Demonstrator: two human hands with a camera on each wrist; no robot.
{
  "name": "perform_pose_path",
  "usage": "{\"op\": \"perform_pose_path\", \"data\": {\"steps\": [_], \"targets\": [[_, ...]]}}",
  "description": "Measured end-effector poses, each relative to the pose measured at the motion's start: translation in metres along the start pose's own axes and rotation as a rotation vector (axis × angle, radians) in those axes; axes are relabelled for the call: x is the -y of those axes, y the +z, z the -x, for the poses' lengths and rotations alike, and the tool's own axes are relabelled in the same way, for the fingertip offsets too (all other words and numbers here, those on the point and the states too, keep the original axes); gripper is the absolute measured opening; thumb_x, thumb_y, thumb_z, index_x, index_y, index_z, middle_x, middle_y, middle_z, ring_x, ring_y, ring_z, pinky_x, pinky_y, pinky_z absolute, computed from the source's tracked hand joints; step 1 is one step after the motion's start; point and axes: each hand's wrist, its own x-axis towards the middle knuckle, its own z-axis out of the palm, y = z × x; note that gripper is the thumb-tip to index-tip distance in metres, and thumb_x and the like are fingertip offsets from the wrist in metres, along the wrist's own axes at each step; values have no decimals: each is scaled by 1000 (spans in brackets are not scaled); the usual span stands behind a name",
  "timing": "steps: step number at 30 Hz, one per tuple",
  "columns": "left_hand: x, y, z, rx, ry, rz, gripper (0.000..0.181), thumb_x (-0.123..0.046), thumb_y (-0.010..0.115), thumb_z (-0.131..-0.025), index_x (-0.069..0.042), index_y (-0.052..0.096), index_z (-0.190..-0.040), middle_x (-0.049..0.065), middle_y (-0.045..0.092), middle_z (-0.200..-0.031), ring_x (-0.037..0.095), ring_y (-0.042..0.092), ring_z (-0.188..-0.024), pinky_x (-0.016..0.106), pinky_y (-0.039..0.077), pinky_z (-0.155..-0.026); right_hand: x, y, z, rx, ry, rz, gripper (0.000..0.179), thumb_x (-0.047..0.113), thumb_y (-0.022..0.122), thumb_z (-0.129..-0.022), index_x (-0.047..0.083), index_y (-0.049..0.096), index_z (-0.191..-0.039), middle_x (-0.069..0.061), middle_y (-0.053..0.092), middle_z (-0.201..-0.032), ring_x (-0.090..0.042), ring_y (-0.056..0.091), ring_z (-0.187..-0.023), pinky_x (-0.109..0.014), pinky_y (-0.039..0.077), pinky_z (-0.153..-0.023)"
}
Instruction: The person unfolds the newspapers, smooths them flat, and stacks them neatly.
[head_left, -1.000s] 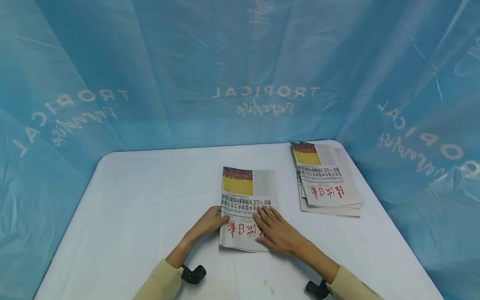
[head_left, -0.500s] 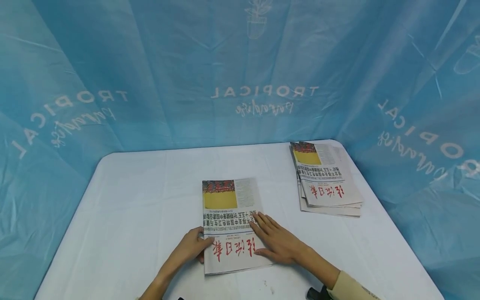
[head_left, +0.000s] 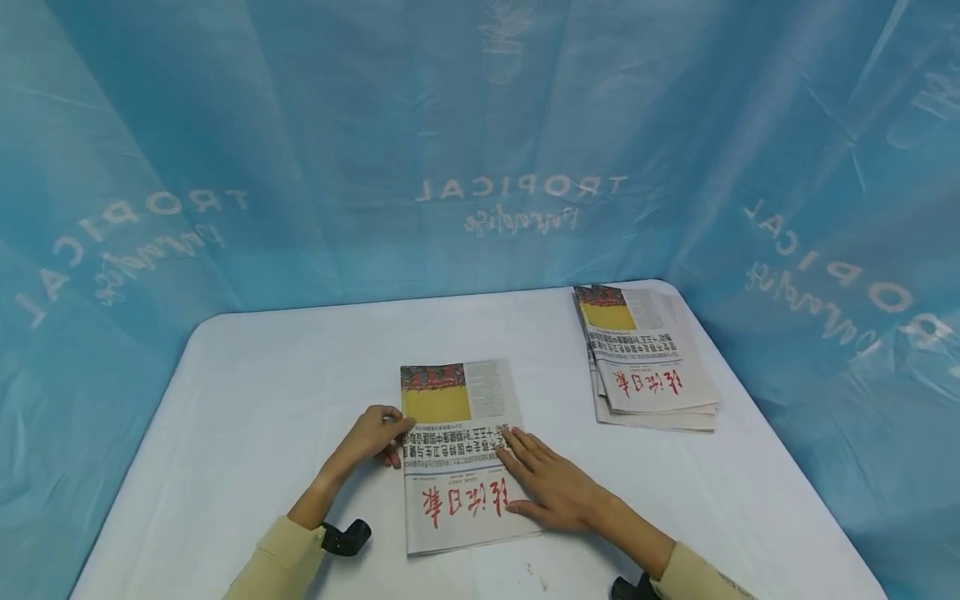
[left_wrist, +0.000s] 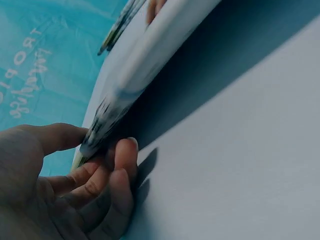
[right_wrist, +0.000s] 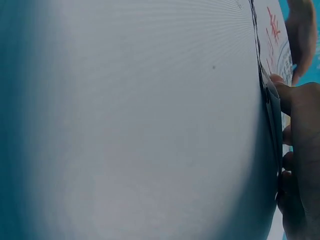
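A folded newspaper (head_left: 457, 467) with red title characters and a yellow picture lies on the white table in front of me. My left hand (head_left: 378, 435) pinches its left edge, about midway up. In the left wrist view the thumb (left_wrist: 62, 137) is over the newspaper's edge (left_wrist: 107, 117) and curled fingers are beneath, the edge raised off the table. My right hand (head_left: 551, 483) rests on the newspaper's right side with fingers spread, covering part of the print. The right wrist view shows the right hand (right_wrist: 305, 145) along the newspaper's layered edge (right_wrist: 270, 105).
A small stack of similar newspapers (head_left: 648, 350) sits at the table's back right corner. The white table (head_left: 285, 392) has rounded far corners. Blue printed curtains (head_left: 480, 125) hang behind it and along both sides.
The newspaper has shifted left and toward me from a second ago. My left hand has since slid up its left edge. The right hand has stayed on the right side.
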Motion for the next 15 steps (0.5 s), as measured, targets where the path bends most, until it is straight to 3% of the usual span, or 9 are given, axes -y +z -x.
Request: {"op": "perform_pose_path", "data": {"steps": [5, 8, 11, 15], "targets": [[-1, -9, -17, -6, 4, 9, 25, -22, 57, -98, 3, 59, -93, 9, 65, -66, 13, 59, -41, 28, 48, -44, 0, -1, -3, -3, -23, -1, 76, 56, 40, -100, 6, 24, -155, -19, 15, -162, -35, 16, -149, -45, 22, -118], [-3, -11, -26, -49, 17, -23, 26, -23, 58, -97, 3, 57, -94, 7, 63, -58, 11, 57, -38, 26, 46, -44, 1, -2, -4, -16, -36, 7, 76, 55, 41, -100, 4, 25, -154, -20, 17, -161, -36, 18, -149, -46, 24, -117], [-6, -12, -37, -111, 58, -51, 31, -23, 60, -96, 7, 58, -102, 8, 62, -56, 11, 55, -39, 26, 44, -46, 1, 0, -4, -24, -38, 22, 76, 55, 40, -100, 5, 25, -154, -20, 16, -161, -37, 18, -148, -46, 24, -116], [-7, -15, -50, -127, 132, -53, 42, -20, 61, -96, 13, 52, -121, 13, 68, -68, 12, 57, -44, 27, 46, -49, 1, 0, -2, -27, -31, 39, 76, 56, 39, -100, 5, 25, -154, -20, 16, -161, -36, 19, -148, -46, 26, -116]]}}
